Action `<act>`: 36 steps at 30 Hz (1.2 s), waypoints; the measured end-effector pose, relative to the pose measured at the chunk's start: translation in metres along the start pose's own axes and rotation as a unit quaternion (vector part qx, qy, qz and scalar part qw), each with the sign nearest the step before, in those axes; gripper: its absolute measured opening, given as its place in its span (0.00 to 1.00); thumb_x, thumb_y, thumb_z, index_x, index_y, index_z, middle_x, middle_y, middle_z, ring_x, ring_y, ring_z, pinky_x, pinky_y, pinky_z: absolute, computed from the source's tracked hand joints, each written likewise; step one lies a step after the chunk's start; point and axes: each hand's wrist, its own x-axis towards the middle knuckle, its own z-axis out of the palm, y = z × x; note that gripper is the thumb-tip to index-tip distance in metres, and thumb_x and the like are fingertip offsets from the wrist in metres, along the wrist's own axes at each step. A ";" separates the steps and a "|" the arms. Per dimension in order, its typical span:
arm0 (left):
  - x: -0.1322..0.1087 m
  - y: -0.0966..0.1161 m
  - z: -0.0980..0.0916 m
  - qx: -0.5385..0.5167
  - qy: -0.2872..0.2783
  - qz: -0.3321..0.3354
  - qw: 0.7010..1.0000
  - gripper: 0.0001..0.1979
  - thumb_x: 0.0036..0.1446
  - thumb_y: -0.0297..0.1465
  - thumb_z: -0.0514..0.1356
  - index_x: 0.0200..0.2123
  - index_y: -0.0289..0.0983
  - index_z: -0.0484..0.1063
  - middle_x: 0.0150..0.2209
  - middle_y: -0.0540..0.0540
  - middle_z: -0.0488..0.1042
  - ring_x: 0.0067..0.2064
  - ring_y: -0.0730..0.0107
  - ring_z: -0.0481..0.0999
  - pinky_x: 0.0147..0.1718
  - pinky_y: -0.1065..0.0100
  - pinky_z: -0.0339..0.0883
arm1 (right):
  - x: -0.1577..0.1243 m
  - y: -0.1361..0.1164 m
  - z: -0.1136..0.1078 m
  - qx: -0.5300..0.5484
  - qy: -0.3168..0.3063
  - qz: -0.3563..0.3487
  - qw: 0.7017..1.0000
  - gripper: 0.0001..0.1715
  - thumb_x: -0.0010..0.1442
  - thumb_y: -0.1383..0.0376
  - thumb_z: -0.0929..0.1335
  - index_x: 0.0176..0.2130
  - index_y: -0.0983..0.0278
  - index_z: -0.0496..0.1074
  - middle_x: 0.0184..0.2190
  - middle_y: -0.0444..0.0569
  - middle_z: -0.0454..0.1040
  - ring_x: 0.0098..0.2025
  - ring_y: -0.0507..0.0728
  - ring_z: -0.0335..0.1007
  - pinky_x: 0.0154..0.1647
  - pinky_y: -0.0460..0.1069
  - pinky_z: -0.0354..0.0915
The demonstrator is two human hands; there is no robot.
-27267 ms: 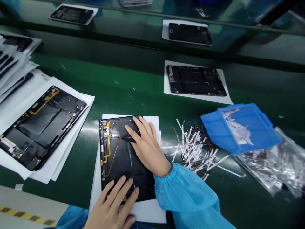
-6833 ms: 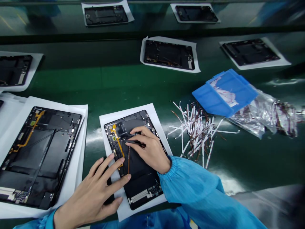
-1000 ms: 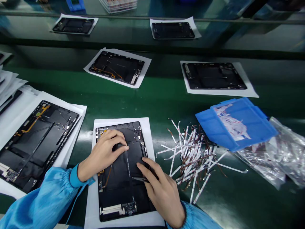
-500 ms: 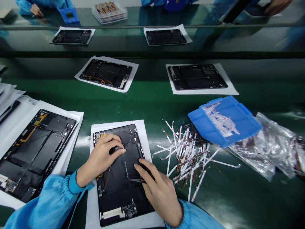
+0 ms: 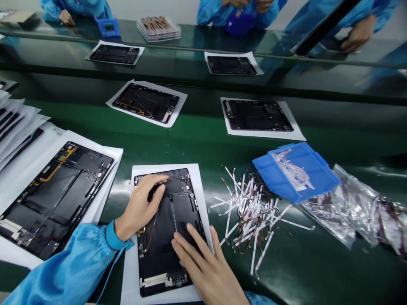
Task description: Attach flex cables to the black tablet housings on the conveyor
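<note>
A black tablet housing (image 5: pixel 159 237) lies on a white sheet (image 5: pixel 129 271) in front of me. My left hand (image 5: pixel 144 203) rests over its upper left part, thumb and forefinger apart; I see nothing between them. Flat and spread, my right hand (image 5: pixel 203 262) touches the middle of the housing with its fingertips. A narrow dark flat cable (image 5: pixel 173 214) runs lengthwise there, its lower end by the right fingertips. An orange flat cable (image 5: pixel 151 233) lies along the left side. What is under both palms is hidden.
Right of the housing lie a heap of white and brown strips (image 5: pixel 254 212), a blue tray (image 5: pixel 286 190) and clear plastic bags (image 5: pixel 359 207). Another housing (image 5: pixel 60 195) and stacked sheets (image 5: pixel 19 127) stand left. Several housings (image 5: pixel 146 101) lie farther back, with co-workers (image 5: pixel 241 12) behind.
My right hand has opened and spread flat; the dark thin-tipped tool under its fingers no longer shows. My left thumb and forefinger have moved apart. A cable now shows along the middle.
</note>
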 end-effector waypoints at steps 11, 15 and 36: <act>-0.001 -0.008 0.002 -0.037 0.015 -0.003 0.999 0.11 0.68 0.26 0.52 0.51 0.39 0.69 0.46 0.45 0.75 0.49 0.66 0.75 0.48 0.63 0.70 | 0.067 0.032 0.022 0.164 0.025 0.132 0.977 0.31 0.62 0.79 0.60 0.59 0.58 0.69 0.54 0.49 0.77 0.71 0.63 0.49 0.67 0.79 0.39; 0.001 -0.009 0.001 -0.016 0.017 -0.001 1.000 0.11 0.68 0.27 0.51 0.50 0.39 0.68 0.47 0.44 0.75 0.49 0.66 0.75 0.48 0.63 0.70 | 0.068 0.036 0.031 0.196 0.066 0.153 0.966 0.28 0.63 0.77 0.61 0.56 0.57 0.73 0.49 0.50 0.80 0.72 0.62 0.48 0.67 0.79 0.36; 0.016 -0.029 -0.008 0.230 0.039 -0.046 0.971 0.08 0.67 0.31 0.55 0.46 0.35 0.69 0.44 0.42 0.69 0.48 0.55 0.68 0.47 0.53 0.64 | 0.253 0.106 -0.030 0.221 0.013 0.383 0.897 0.16 0.66 0.58 0.68 0.47 0.67 0.73 0.45 0.49 0.75 0.44 0.57 0.74 0.45 0.56 0.72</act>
